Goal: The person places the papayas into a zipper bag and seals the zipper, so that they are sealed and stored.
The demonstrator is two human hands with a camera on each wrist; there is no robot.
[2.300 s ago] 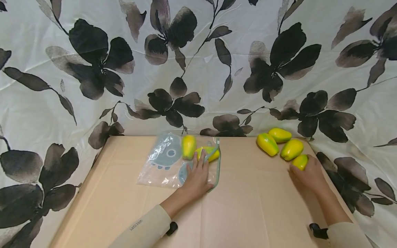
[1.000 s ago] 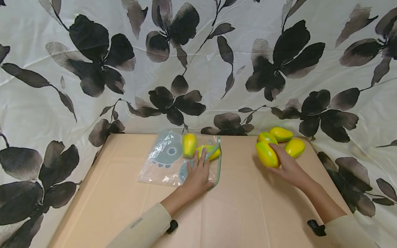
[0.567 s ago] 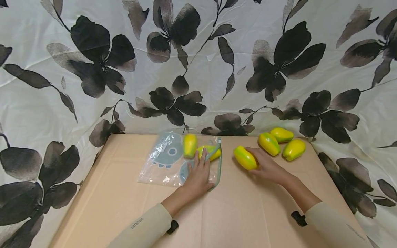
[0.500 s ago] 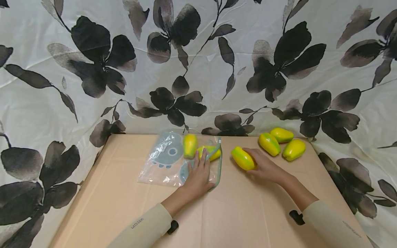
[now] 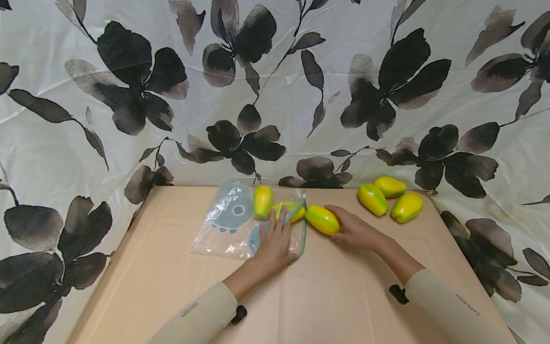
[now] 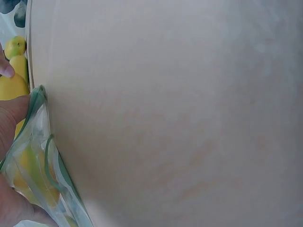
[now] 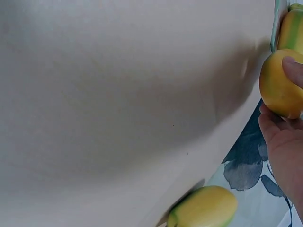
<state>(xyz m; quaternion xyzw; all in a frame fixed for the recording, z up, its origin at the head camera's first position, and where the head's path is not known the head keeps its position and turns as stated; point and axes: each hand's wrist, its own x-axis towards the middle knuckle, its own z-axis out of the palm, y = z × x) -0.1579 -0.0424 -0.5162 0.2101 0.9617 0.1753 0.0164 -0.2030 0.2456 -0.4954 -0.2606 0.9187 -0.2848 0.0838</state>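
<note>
My right hand (image 5: 358, 230) grips a yellow-green papaya (image 5: 322, 220), thumb on one side and fingers on the other, right at the mouth of a clear zip bag (image 5: 223, 243). Grey-blue cartoon prints and a green edge mark the bag. Two papayas lie in it, one upright-looking papaya (image 5: 262, 203) at the back and one sideways papaya (image 5: 296, 213) near the mouth. My left hand (image 5: 271, 251) rests on the bag with extended fingers, its thumb by the green edge (image 6: 33, 106). In the right wrist view the held papaya (image 7: 274, 87) overlaps the bag's mouth.
Three more papayas sit at the back right of the tan board: a left papaya (image 5: 372, 199), a rear papaya (image 5: 389, 187) and a right papaya (image 5: 407, 207). A white floral cloth (image 5: 313, 143) hangs behind and beside the board (image 5: 172, 286).
My right hand took a papaya from the group at the right and carried it left to the bag's mouth. My left hand has stayed on the bag.
</note>
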